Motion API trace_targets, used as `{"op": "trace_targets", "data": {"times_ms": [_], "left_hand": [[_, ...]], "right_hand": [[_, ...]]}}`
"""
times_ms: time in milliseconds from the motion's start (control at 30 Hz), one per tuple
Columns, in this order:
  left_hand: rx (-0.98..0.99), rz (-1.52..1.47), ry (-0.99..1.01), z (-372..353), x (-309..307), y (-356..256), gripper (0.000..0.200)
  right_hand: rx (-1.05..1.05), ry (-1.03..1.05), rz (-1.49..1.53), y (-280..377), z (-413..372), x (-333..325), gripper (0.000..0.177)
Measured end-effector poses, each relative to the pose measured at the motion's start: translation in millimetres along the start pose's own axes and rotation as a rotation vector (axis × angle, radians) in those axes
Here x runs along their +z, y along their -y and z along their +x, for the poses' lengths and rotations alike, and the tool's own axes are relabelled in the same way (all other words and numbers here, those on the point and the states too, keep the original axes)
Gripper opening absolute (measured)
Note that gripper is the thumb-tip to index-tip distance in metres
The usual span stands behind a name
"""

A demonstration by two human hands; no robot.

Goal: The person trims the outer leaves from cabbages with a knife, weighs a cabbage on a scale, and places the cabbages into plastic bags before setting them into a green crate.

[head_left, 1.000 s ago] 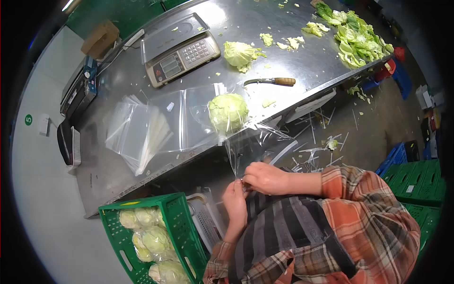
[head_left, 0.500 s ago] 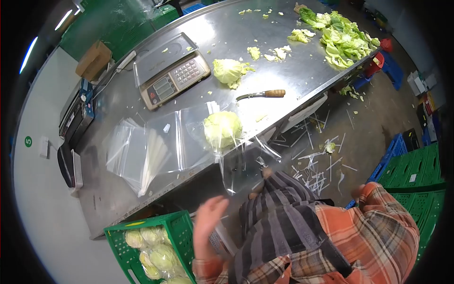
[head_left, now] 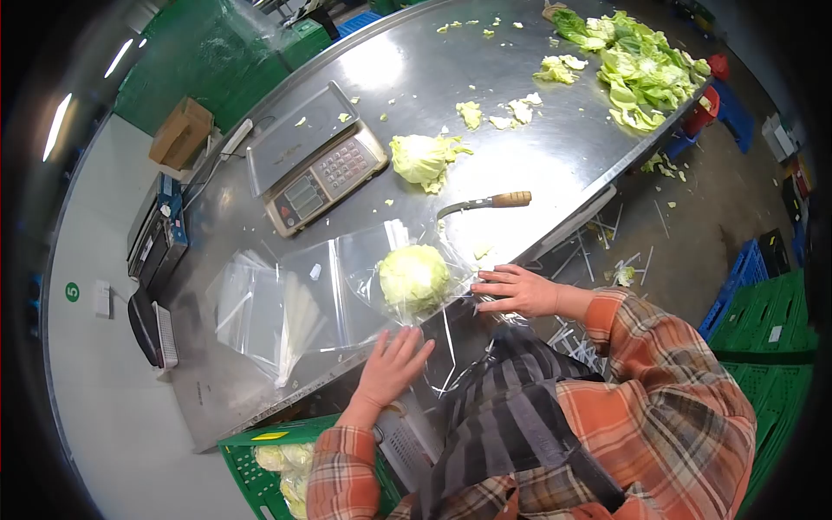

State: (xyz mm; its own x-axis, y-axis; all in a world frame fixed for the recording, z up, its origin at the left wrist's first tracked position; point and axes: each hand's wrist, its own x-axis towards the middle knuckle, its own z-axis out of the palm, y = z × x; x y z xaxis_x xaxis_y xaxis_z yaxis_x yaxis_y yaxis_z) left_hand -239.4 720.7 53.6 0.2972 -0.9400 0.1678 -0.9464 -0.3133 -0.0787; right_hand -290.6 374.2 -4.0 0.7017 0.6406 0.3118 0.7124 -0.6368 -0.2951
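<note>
A round pale green cabbage (head_left: pixel 413 279) sits at the front edge of the steel table, inside or on a transparent plastic bag (head_left: pixel 360 269) whose loose end hangs over the edge. My left hand (head_left: pixel 392 368) is open just in front of the cabbage, fingertips close to the bag's near side. To the right of the cabbage, my right hand (head_left: pixel 522 292) has its fingers stretched out over the table edge, by the bag's rim; contact with the film is hard to make out. Beyond lie a curved knife (head_left: pixel 485 204) with a wooden handle and a second, leafier cabbage (head_left: pixel 425 162).
A digital scale (head_left: pixel 321 173) stands behind a stack of flat plastic bags (head_left: pixel 260 312). Trimmed leaves (head_left: pixel 646 74) are heaped at the far right. Below the table at left, a green crate (head_left: pixel 251 464) holds wrapped cabbages. Scraps and white strips litter the floor.
Both hands have come forward to the table: the left rose from beside the crate, the right swung in from my right side. The cabbage stays on the table; the view has shifted slightly.
</note>
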Motion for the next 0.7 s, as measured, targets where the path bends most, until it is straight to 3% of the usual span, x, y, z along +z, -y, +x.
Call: {"op": "trace_targets", "data": {"times_ms": [33, 67, 167, 233, 300, 367, 467, 567, 667, 700], "left_hand": [[-0.028, -0.047, -0.045, 4.9, 2.0, -1.2, 0.051], [-0.022, -0.076, -0.05, 9.2, 0.7, 2.9, 0.039], [-0.401, -0.498, -0.077, 18.8, 13.4, 14.0, 0.031], [-0.875, -0.841, -0.29, 34.8, 15.3, 11.3, 0.017], [-1.34, -1.171, -0.522, 57.4, 17.6, 1.4, 0.022], [-1.393, -1.049, -0.639, 82.8, 10.1, 2.4, 0.026], [-1.512, -1.071, -0.725, 88.0, 15.1, 9.5, 0.028], [-1.623, -1.141, -0.625, 61.4, 43.6, 20.7, 0.031], [-1.558, -1.339, -0.015, 33.7, 49.4, 45.2, 0.016], [-1.409, -1.168, -0.182, 39.3, 42.3, 46.4, 0.013]], "right_hand": [[0.0, 0.01, 0.043, -6.3, 3.3, -0.4, 0.047], [0.017, -0.051, 0.195, -8.8, 3.4, -2.8, 0.031], [0.26, -0.219, 0.736, -14.8, 13.6, 10.9, 0.021], [0.794, -0.17, 1.092, -17.3, 29.6, 13.5, 0.043], [1.03, -0.273, 1.345, -22.5, 61.3, 11.4, 0.054], [1.14, -0.216, 1.306, -31.1, 79.9, 10.9, 0.068], [1.26, -0.114, 1.25, -37.6, 96.5, 5.1, 0.068], [1.358, -0.048, 1.199, -47.0, 111.3, 3.0, 0.06], [1.342, 0.129, 1.163, -55.7, 117.1, 13.9, 0.052], [1.323, 0.134, 1.175, -58.0, 118.0, 12.4, 0.052]]}}
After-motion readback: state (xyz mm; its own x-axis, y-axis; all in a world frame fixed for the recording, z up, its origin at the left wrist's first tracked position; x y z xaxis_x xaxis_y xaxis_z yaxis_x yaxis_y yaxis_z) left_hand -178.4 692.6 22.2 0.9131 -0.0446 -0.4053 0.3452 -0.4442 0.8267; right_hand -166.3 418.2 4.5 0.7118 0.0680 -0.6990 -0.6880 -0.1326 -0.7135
